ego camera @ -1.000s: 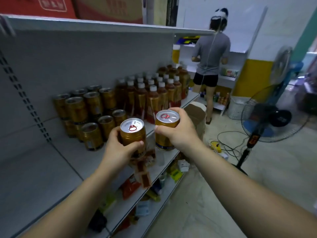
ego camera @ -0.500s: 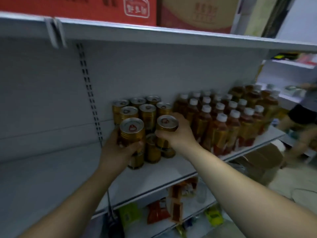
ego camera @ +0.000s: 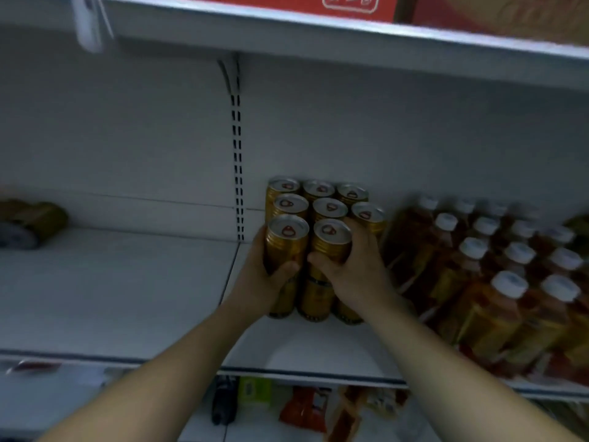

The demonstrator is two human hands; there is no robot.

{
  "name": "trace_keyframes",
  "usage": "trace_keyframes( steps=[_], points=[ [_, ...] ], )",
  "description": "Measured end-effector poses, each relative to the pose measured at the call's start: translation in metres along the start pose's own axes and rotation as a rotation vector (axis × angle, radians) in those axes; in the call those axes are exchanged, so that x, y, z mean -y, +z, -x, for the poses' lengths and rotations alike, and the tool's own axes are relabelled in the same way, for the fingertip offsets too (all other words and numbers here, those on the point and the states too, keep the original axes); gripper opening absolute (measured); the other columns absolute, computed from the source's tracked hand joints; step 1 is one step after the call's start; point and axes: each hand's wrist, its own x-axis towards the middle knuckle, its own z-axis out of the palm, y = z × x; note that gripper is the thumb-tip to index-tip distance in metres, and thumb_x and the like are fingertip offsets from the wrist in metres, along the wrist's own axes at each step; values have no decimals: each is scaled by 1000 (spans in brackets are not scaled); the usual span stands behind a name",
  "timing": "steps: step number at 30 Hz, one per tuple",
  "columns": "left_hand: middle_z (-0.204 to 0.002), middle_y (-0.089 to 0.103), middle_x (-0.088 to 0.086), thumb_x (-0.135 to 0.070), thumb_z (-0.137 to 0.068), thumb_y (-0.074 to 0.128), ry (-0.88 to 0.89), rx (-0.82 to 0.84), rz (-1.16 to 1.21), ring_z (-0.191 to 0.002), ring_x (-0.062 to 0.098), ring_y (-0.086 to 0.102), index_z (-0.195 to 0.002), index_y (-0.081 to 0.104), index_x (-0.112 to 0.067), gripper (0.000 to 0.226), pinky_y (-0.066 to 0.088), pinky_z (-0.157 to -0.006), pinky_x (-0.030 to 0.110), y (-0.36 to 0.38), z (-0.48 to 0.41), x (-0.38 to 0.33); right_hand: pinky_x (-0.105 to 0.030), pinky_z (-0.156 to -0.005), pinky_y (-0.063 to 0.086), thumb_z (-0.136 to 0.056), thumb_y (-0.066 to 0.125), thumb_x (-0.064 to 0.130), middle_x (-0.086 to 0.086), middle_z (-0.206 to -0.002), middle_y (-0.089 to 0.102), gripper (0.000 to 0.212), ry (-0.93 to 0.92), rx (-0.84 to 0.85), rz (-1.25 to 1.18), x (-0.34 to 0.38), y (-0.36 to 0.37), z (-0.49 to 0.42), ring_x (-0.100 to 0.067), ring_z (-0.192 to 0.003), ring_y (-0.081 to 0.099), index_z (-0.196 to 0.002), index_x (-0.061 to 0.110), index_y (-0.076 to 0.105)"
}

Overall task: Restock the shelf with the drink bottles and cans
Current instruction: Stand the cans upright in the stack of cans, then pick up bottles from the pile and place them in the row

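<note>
Left grip (ego camera: 263, 280) clasps can (ego camera: 287, 242); fingers hidden.

Stacked cans (ego camera: 330, 207): gold bodies, silver lids, red pull tabs; upright, two tiers, packed in rows against the back of the white shelf (ego camera: 121, 298).
Left front can (ego camera: 285, 247): upper tier, upright, gripped by the left hand (ego camera: 258, 282).
Right front can (ego camera: 330, 242): just beside it, gripped by the right hand (ego camera: 357, 269).
Bottles (ego camera: 473, 250): amber, white-capped, upright rows just right of the cans.
</note>
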Motion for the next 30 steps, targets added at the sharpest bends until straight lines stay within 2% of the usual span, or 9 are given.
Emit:
trace_keyframes(
  steps=[4,6,8,11,14,16,21,26,30],
  points=[
    [-117,50,-17,-1,-86,60,-5,33,-58,-99,-19,53,-127,28,-33,62,44,-71,2,2,5,8,-39,-106,37,-73,76,49,-1,-144,38,87,-27,77,84,-3,-3,-8,-18,-131,38,-143,22,31],
    [-116,48,-20,-8,-85,64,-92,95,-106,-96,-22,51,-132,22,-30,67,43,-68,1,-5,2,6,-40,-109,33,-72,74,53,-3,-147,35,94,-48,119,184,0,-6,-11,-21,-135,33,-145,20,26],
    [-114,46,-24,-24,-81,70,-192,171,-211,-102,-15,50,-132,19,-37,73,42,-69,3,-15,-4,-2,-39,-111,25,-71,71,61,-3,-152,26,103,-101,149,315,7,-13,-16,-23,-139,24,-149,19,17],
    [-133,38,-23,-48,-74,72,-248,262,-426,-129,9,36,-144,9,-37,95,36,-90,11,-39,-13,-16,-41,-113,24,-74,59,71,-6,-153,24,101,-204,191,405,32,-20,-27,-26,-139,24,-149,20,17],
    [-155,14,-10,-68,-67,63,-256,289,-694,-139,13,20,-146,2,-40,103,21,-106,25,-76,-14,-33,-38,-102,35,-75,52,75,-4,-145,37,90,-280,290,426,67,-8,-44,-25,-129,38,-145,23,29],
    [-157,9,-8,-67,-73,59,-245,283,-834,-140,13,20,-147,5,-40,95,17,-104,24,-108,-8,-45,-34,-97,36,-77,52,74,-6,-144,37,90,-292,378,465,93,12,-53,-24,-127,39,-146,21,29],
    [-154,23,-5,-52,-82,62,-189,103,-985,-134,16,32,-145,24,-34,76,24,-101,22,-204,25,-66,-35,-102,36,-77,52,76,-5,-151,30,97,-311,526,467,162,87,-61,-24,-131,37,-150,21,20],
    [-152,28,-1,-50,-84,60,-302,58,-1072,-133,19,35,-144,29,-28,71,29,-99,24,-324,73,-77,-34,-101,37,-78,52,74,-6,-151,30,95,-328,601,441,234,187,-49,-25,-131,38,-150,20,22],
    [-148,33,4,-49,-84,60,-372,2,-1153,-131,21,36,-142,33,-22,70,31,-100,26,-415,110,-81,-33,-94,39,-78,54,71,-7,-149,34,90,-366,629,411,287,271,-32,-27,-128,42,-148,20,26]
  ],
)
